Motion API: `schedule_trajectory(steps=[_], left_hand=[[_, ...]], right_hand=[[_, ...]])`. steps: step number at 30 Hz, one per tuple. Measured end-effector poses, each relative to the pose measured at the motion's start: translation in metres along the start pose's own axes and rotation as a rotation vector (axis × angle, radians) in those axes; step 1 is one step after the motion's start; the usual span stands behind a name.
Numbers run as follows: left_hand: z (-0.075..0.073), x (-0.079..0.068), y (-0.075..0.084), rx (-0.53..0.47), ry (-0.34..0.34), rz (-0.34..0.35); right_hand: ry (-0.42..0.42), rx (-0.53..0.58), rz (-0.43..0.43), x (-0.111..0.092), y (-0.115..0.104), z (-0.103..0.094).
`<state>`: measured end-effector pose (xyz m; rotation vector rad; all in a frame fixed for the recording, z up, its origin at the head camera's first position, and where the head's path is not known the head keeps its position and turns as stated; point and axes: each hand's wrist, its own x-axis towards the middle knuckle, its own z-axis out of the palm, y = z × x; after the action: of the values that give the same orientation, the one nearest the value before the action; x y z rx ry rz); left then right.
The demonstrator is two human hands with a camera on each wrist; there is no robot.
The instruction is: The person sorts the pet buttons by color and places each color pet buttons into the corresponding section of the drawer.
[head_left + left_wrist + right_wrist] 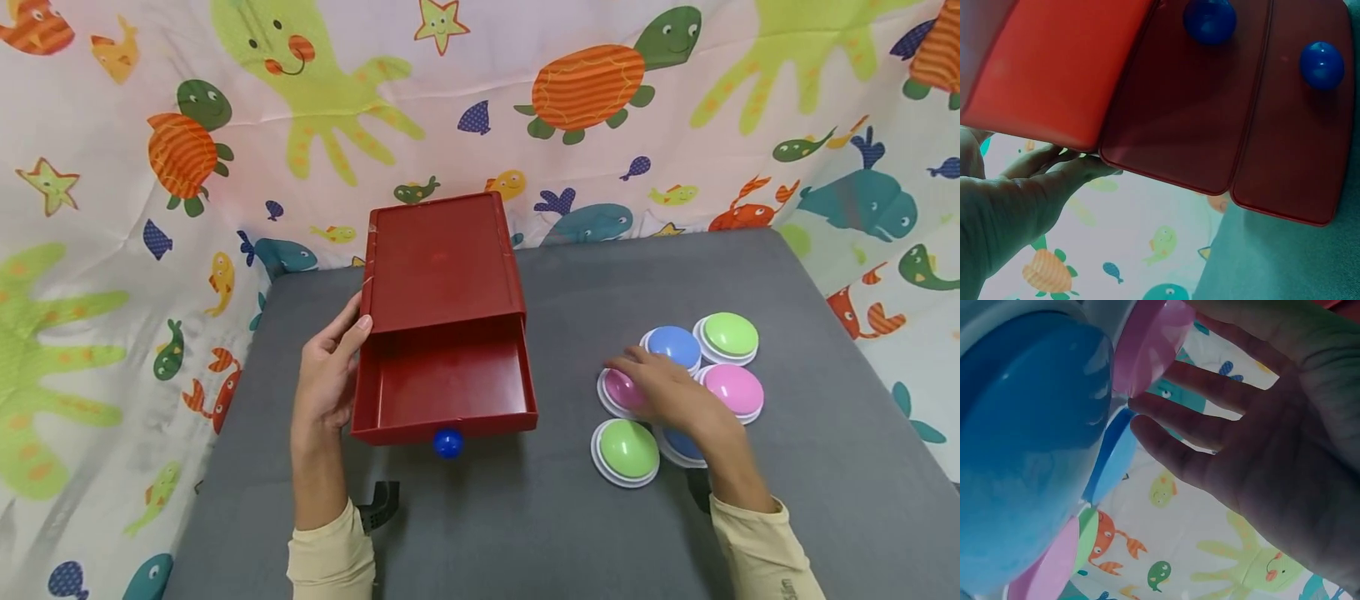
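1. Evidently, left hand [327,373] grips red drawer unit [446,267] by its left side; drawer [450,385] out, blue knob [448,443] in front.
2. Right hand [666,389], fingers loosely extended, at pink dome button [619,388].
3. Around it: green [628,448], blue [673,344], pink dome buttons [733,389].

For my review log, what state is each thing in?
Red cabinet: standing upright
Top drawer: pulled open
Middle drawer: looks closed
Bottom drawer: looks closed
Six domed buttons: dome-up; lit or not, unclear
Left hand: touching cabinet's side
Right hand: at left pink button, grip unclear
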<state>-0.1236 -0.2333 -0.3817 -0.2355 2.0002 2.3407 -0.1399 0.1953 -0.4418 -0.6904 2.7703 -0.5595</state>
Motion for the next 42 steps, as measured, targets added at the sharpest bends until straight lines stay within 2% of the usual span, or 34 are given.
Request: schedule_trajectory(steps=[8,14,21,26,31,36,39,42], left_hand=[[-0.002,-0.001,0.001,-0.007,-0.013,-0.01],[-0.002,-0.002,0.001,0.002,0.007,-0.012],[0.001,0.001,0.0,0.014,0.014,-0.014],[0.002,0.002,-0.001,0.02,0.015,-0.015],[0.002,0.002,-0.002,0.019,0.026,-0.01],[0.0,-0.001,0.0,0.02,0.035,0.0],[-0.001,-0.001,0.0,0.026,0.03,0.001],[-0.001,-0.002,-0.001,0.031,0.03,-0.005]], right_hand=[[-0.06,0.015,0.045,0.006,-0.004,0.007],[-0.077,0.012,0.045,0.008,-0.003,0.005],[-0.04,0.026,0.01,0.008,0.001,0.003],[-0.011,0.01,0.072,0.006,-0.002,0.001],[0.066,-0.009,0.1,0.0,-0.014,-0.01],[0.177,0.069,0.089,-0.012,-0.037,-0.035],[0.275,0.123,0.056,-0.021,-0.054,-0.051],[0.402,0.15,-0.017,-0.026,-0.072,-0.063]])
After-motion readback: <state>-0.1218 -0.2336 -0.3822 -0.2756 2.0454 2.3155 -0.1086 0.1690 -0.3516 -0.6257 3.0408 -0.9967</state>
